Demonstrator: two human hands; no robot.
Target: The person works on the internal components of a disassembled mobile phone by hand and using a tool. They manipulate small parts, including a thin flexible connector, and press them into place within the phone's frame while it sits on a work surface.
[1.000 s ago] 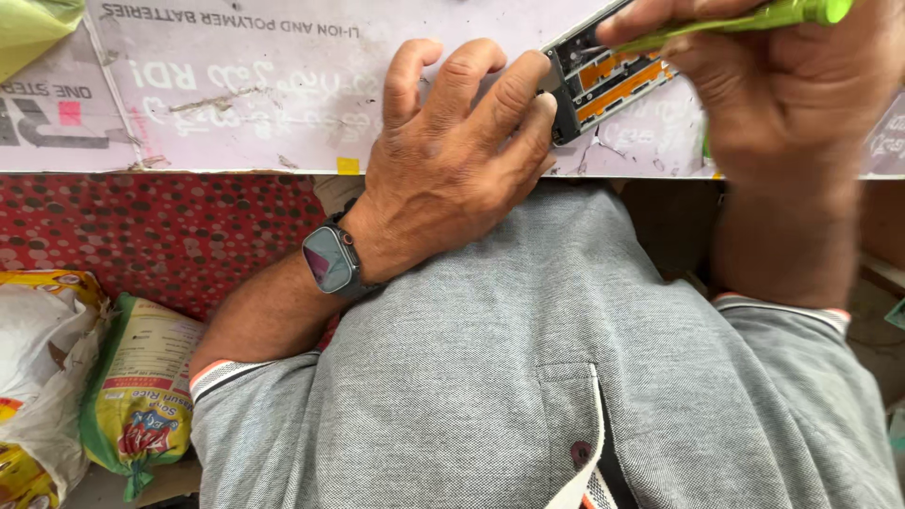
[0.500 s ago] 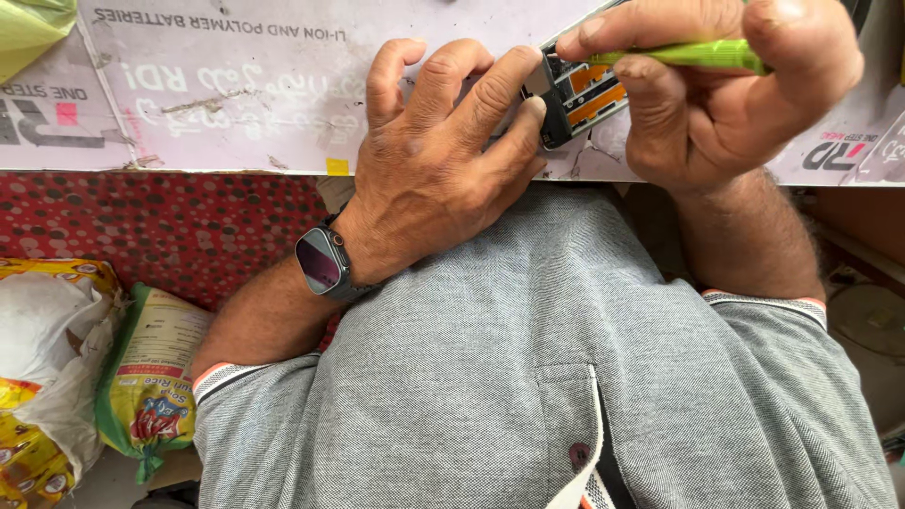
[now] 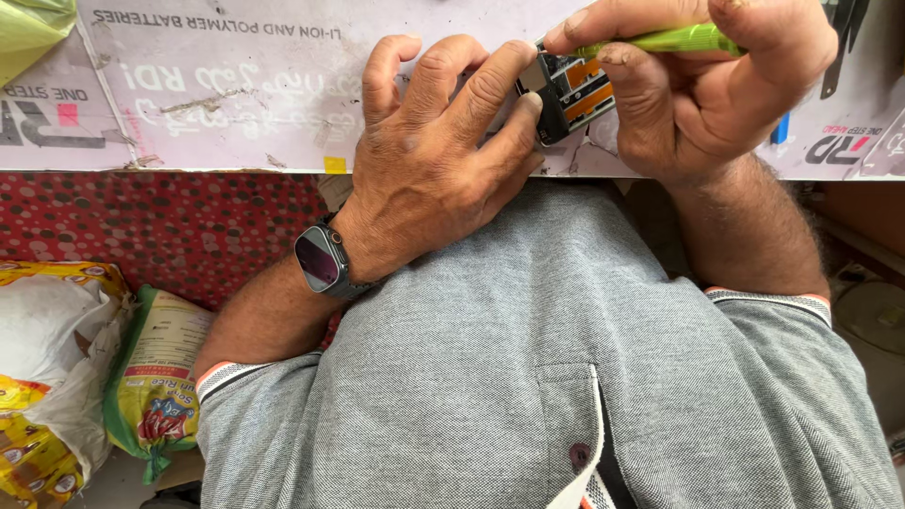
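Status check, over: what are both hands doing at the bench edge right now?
Left hand pinning small orange-and-black part on the white mat. Right hand gripping green tool, tip at the part. Nothing blocking.

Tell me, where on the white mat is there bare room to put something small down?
The white mat lies bare left of the left hand, as far as the green bag in the corner. It is crowded where both hands meet: the left steadies a small black device, and the right hand holds a green tool.
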